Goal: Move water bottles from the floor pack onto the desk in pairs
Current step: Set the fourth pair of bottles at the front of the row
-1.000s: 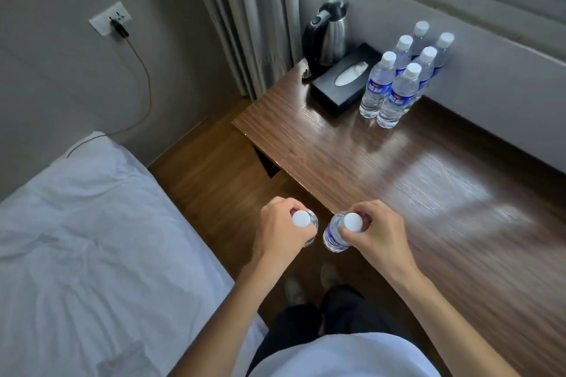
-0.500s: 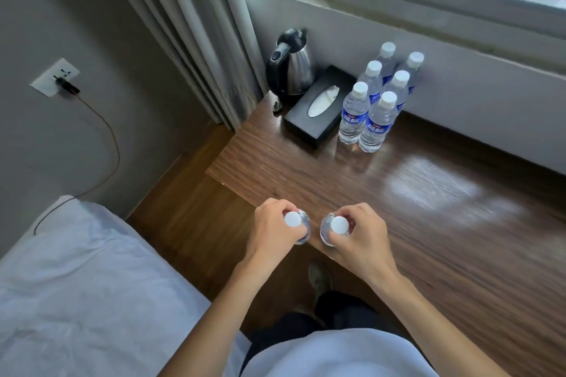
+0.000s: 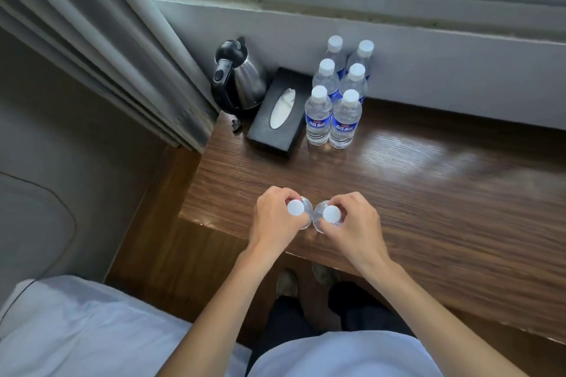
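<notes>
Each hand holds a full water bottle by its neck under the white cap: left hand (image 3: 277,222), right hand (image 3: 352,223), over the table (image 3: 428,193) near edge; six bottles (image 3: 337,101) at 12 o'clock. Likely weighty, thin-walled; neck grip suits

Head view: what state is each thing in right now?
Left hand: grips a capped bottle near its neck.
Right hand: grips the other capped bottle.
Six bottles on desk: upright, capped, three rows of two.
Kettle: lid shut.
Tissue box: tissue showing.
Curtain: drawn aside.
</notes>
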`<state>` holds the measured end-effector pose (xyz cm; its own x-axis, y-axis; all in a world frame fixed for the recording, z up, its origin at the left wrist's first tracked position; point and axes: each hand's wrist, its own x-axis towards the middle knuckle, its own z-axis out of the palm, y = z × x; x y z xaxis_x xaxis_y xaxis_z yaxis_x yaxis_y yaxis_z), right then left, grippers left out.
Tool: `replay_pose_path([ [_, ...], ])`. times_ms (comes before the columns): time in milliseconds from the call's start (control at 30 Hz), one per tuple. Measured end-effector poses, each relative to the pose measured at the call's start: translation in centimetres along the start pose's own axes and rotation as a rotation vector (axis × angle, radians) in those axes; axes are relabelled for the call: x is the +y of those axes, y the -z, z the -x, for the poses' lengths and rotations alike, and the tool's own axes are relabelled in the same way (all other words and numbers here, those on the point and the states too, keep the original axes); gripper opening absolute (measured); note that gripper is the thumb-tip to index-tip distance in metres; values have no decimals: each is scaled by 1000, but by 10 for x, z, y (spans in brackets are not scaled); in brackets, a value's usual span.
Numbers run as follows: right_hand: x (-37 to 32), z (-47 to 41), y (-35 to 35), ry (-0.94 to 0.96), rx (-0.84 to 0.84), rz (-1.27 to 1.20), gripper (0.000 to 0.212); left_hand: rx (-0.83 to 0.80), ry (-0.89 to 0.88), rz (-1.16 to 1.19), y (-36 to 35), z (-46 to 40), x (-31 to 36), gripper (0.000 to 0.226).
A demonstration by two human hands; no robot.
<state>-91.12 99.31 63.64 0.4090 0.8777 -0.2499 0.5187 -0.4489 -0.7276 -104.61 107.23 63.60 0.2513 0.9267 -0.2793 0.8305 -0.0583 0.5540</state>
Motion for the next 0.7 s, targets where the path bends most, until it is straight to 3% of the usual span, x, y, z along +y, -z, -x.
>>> replay_pose_path([
  [133, 2, 3, -8, -19, 75, -69, 22, -8, -111, 63, -1, -3, -11, 28],
  [333, 12, 7, -33, 14, 205, 72, 33, 14, -340, 16, -5, -5, -39, 35],
  [433, 16, 8, -40, -1, 229, 18, 42, -115, -341, 150, -10, -11, -55, 67],
  [533, 22, 7, -46, -43, 195, -138, 64, -267, -275, 263, -17, -18, -68, 90],
  [700, 44, 12, -65, -180, 206, -253, 88, -343, -301, 325, -29, -27, -82, 86],
])
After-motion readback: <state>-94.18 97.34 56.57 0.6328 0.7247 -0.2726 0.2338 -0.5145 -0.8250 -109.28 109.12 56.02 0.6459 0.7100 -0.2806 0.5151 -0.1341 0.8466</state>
